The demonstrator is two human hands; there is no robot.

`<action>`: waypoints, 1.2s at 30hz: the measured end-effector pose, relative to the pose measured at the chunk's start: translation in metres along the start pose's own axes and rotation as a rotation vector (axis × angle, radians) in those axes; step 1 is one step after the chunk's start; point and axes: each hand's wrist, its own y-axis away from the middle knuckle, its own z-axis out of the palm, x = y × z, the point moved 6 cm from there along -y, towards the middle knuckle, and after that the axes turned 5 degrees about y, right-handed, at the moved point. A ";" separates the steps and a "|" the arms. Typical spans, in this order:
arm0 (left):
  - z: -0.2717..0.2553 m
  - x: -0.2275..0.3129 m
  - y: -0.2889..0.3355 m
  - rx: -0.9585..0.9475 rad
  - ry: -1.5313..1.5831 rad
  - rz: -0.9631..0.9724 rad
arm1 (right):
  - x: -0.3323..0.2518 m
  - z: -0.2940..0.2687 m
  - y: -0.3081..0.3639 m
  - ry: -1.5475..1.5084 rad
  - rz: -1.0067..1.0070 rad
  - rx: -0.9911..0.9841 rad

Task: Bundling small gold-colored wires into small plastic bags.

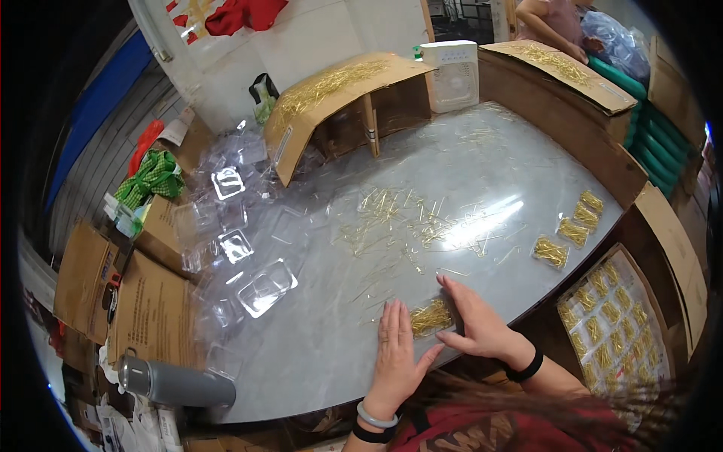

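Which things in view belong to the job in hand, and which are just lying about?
Seemingly in the job:
- pack of gold wire hooks between left hand and right hand
- loose gold wire hooks
- clear plastic trays

Seemingly lying about:
- grey flask
- green checked bag

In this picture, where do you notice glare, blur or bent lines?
Head view, glare: a streak on the grey table, reflections on clear plastic trays. Head view, blur: brown strands at lower right; left hand and right hand look fairly sharp. Head view, distortion: the far-right cardboard flap looks bowed.
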 end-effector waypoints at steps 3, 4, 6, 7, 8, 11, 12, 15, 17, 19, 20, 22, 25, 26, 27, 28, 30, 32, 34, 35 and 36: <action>0.018 0.009 -0.018 -0.099 -0.060 0.032 | 0.020 -0.007 0.007 0.044 0.108 -0.050; 0.025 0.010 -0.020 -0.138 -0.101 0.017 | 0.023 -0.009 0.012 0.012 0.108 -0.021; 0.030 0.012 -0.020 -0.166 -0.175 0.024 | 0.024 -0.009 0.009 -0.005 0.070 0.053; 0.029 0.012 -0.019 -0.160 -0.199 0.025 | 0.026 -0.005 0.008 0.006 0.059 0.047; 0.025 0.014 -0.017 -0.148 -0.219 0.029 | 0.025 -0.002 0.008 0.028 0.046 0.041; 0.007 0.011 -0.004 -0.103 -0.234 -0.002 | 0.003 0.025 -0.002 0.262 -0.127 -0.008; 0.011 0.016 -0.006 -0.103 -0.203 0.009 | -0.004 0.022 0.005 0.454 -0.152 -0.063; 0.011 0.024 -0.007 -0.122 -0.142 0.007 | 0.006 0.036 0.014 0.475 -0.155 -0.087; -0.006 0.037 -0.012 -0.158 -0.167 -0.074 | 0.013 0.044 0.012 0.447 -0.141 -0.080; -0.013 0.046 -0.011 -0.129 -0.173 -0.052 | 0.015 0.041 0.014 0.440 -0.113 -0.073; -0.015 0.048 -0.011 -0.111 -0.184 -0.048 | 0.016 0.041 0.014 0.425 -0.103 -0.069; -0.005 0.031 -0.003 -0.004 -0.189 -0.003 | 0.015 0.044 0.009 0.364 -0.095 -0.057; 0.010 0.011 0.004 0.128 -0.208 0.102 | 0.022 0.049 -0.001 0.236 -0.052 -0.035; 0.008 0.013 0.006 0.135 -0.195 0.124 | 0.026 0.049 -0.003 0.188 -0.034 -0.029; 0.009 0.015 0.006 0.122 -0.200 0.121 | 0.030 0.050 -0.005 0.143 -0.013 -0.018; 0.009 0.016 0.006 0.105 -0.204 0.115 | 0.034 0.050 -0.006 0.107 0.007 -0.008; 0.009 0.019 0.005 0.070 -0.208 0.096 | 0.038 0.051 -0.007 0.042 0.033 0.007; 0.008 0.022 0.004 0.038 -0.204 0.087 | 0.041 0.050 -0.008 0.006 0.053 0.022; 0.007 0.024 0.002 0.013 -0.201 0.080 | 0.044 0.049 -0.009 -0.022 0.067 0.033; 0.006 0.024 0.001 0.004 -0.202 0.070 | 0.044 0.050 -0.010 -0.037 0.066 0.030; 0.005 0.024 0.001 -0.009 -0.201 0.060 | 0.044 0.053 -0.012 -0.055 0.066 0.026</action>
